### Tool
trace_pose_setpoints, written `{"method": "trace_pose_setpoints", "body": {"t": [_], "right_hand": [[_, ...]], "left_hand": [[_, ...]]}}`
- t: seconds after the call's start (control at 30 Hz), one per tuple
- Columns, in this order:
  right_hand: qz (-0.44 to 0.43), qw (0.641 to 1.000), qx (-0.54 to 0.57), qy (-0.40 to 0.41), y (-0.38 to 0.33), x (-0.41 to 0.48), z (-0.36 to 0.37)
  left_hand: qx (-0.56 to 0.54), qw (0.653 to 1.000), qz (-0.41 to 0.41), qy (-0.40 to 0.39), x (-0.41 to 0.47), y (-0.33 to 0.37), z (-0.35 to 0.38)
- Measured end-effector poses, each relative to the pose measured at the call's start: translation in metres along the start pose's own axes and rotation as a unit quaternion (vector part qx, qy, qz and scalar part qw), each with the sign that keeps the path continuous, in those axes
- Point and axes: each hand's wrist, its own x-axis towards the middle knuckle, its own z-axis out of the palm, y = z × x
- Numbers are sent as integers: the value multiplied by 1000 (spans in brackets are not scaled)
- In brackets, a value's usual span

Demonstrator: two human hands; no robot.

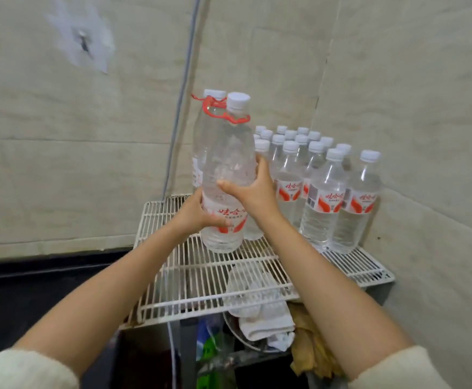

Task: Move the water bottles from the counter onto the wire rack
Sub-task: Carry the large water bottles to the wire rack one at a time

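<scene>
We hold a tied pair of large bottles over the left half of the wire rack [201, 276]. The front bottle [225, 164] and the rear bottle [201, 136] are joined at the necks by a red strap [218, 113]. The left grip [198, 213] curls round the front bottle at its label from the left. The right grip [254, 192] clasps the same bottle a little higher from the right, thumb across the front. Neither touches the rear bottle, which stands behind, close to the wall [88, 164].

The front bottle's base sits at the level of the wires, but we cannot tell whether it rests on them or hovers just above.

To do this step well, we should keep both bottles upright and bring them down together, so each base spans several wires rather than tipping into a gap. The block of small bottles [324, 197] stands just to the right (the nearest one sits right behind our right grip), so we should avoid swinging that way. The rear bottle's foot is hidden from us, so we should test with a slight loosening before letting go. If either bottle rocks, we should shift the pair until it settles.
</scene>
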Motion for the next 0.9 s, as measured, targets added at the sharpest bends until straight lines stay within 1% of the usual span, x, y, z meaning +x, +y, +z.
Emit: {"method": "trace_pose_setpoints", "body": {"t": [0.1,0.17,0.23,0.37,0.53,0.6,0.7,0.8,0.87,0.9], "right_hand": [[7,996,-84,18,9,17,9],[6,989,-148,13,13,23,13],[2,981,-192,10,17,22,15],[-9,982,-188,15,24,19,16],[-18,977,-212,1,24,20,13],[-23,972,-234,-8,24,21,12],[-45,965,-256,-35,23,16,3],[-54,970,-229,-55,30,-1,-11],[-55,976,-204,-55,38,-17,-19],[-51,978,-194,-57,43,-26,-22]], "left_hand": [[7,999,-39,-4,14,-6,-3],[12,998,-62,6,20,-7,-5],[24,997,-73,-6,22,-5,-6],[32,995,-90,-28,21,0,-4],[39,993,-113,-10,17,-6,-7],[49,992,-113,8,13,-3,-4],[72,989,-108,64,-4,10,8],[140,981,-70,115,-26,21,18],[214,966,-39,140,-43,22,20],[256,955,-40,148,-51,20,20]]}}
